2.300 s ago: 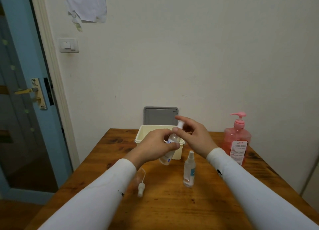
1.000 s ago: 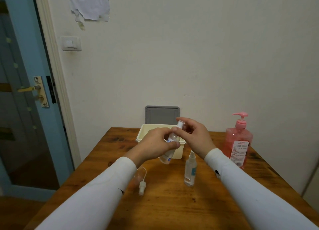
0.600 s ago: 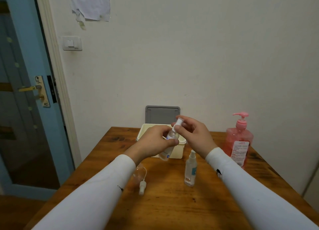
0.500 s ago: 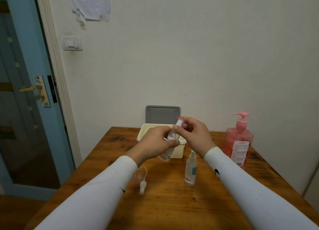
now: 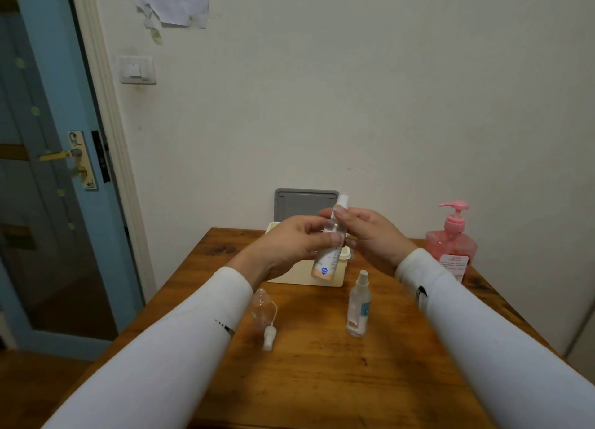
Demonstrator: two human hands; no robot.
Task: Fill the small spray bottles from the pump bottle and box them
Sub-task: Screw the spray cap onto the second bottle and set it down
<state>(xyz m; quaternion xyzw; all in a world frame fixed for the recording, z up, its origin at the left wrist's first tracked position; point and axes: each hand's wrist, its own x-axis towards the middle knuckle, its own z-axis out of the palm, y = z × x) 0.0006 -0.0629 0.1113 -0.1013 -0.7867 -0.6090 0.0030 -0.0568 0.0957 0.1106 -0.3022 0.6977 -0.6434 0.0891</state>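
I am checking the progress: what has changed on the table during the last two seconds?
Almost nothing. The left hand still holds the small bottle's body and the right hand stays at its neck. The standing spray bottle, the open bottle lying beside its spray head, the box and the pump bottle have not moved.

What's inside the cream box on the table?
The cream box is open, its grey lid standing behind it. The left hand and the held spray bottle cover its opening, so its contents can't be seen.
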